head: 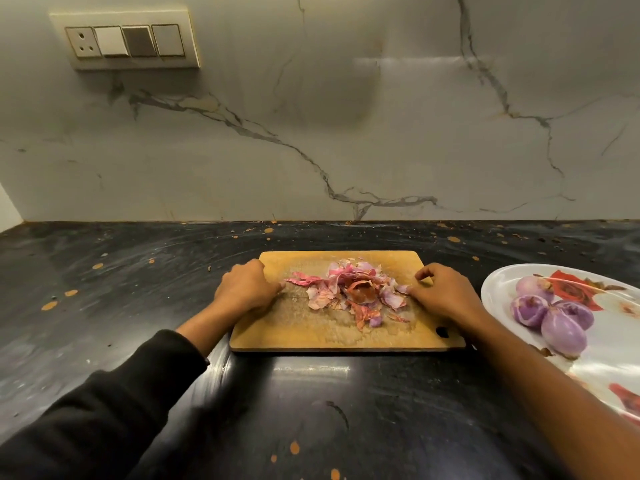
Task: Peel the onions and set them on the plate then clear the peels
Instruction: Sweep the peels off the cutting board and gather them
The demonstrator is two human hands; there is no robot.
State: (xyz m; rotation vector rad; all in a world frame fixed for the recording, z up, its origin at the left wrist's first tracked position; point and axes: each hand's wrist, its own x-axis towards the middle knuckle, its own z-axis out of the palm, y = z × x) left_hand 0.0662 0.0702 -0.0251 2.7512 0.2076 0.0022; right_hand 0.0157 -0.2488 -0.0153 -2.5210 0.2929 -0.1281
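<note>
A heap of pink and purple onion peels (349, 292) lies in the middle of a wooden cutting board (311, 332). My left hand (247, 287) rests on the board at the left of the heap, fingers curled, fingertips touching the peels' left edge. My right hand (438, 294) rests at the right of the heap, fingers loosely curled, thumb and fingertips touching the peels. Several peeled purple onions (550, 313) sit together on a white plate with red flower prints (502, 289) at the right.
The board lies on a dark speckled countertop (121, 289) that runs back to a marble wall. A switch panel with a socket (126, 41) is on the wall at the upper left. The plate runs off the right edge of view.
</note>
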